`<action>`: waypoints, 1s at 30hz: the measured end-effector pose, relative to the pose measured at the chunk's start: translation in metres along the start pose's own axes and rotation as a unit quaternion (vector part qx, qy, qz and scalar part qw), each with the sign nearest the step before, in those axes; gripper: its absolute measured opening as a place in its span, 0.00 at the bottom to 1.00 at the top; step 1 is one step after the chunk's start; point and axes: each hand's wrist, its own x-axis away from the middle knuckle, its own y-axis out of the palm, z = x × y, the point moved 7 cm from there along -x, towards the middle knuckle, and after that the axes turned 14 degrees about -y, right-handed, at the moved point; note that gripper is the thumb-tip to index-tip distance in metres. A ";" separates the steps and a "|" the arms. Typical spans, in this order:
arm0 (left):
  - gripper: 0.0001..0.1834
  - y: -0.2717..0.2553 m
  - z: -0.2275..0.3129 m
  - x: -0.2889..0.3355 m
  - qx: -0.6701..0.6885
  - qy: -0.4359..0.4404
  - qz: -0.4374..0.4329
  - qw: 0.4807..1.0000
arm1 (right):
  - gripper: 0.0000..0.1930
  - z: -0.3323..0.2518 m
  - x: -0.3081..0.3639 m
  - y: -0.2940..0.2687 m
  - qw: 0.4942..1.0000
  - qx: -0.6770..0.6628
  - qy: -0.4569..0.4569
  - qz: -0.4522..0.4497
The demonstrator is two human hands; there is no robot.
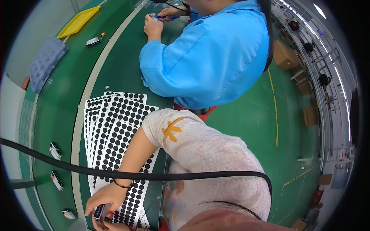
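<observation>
At the lower left, my right hand [110, 195] is closed around a small silver-and-black device [99, 212]. The device has a row of dark squares on one face and a red-orange part by its end. My left hand [117, 227] shows only in part at the bottom edge, its fingers pinched against the lower side of the same device. Beneath my right forearm lie fanned, overlapping white sheets of round black stickers [115, 127]; the arm covers some of them.
Similar devices [55, 151] stand on the green conveyor belt to the left, beside a pale rail. Farther up are a clear plastic tray [48, 61] and a yellow tray [79, 22]. A co-worker in blue [216, 57] handles a small white part. A black cable [154, 176] crosses the view.
</observation>
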 end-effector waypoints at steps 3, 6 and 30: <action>0.18 -0.008 -0.006 0.000 0.044 -0.011 -0.008 0.999 | 0.35 0.001 0.001 0.010 0.995 0.012 0.009 -0.097; 0.19 -0.012 -0.009 0.001 0.051 0.012 0.019 0.998 | 0.35 0.006 0.007 0.008 0.986 0.000 0.117 -0.120; 0.11 0.007 0.045 0.021 -0.225 0.184 0.114 0.950 | 0.25 0.014 0.007 -0.005 0.994 0.000 0.104 -0.038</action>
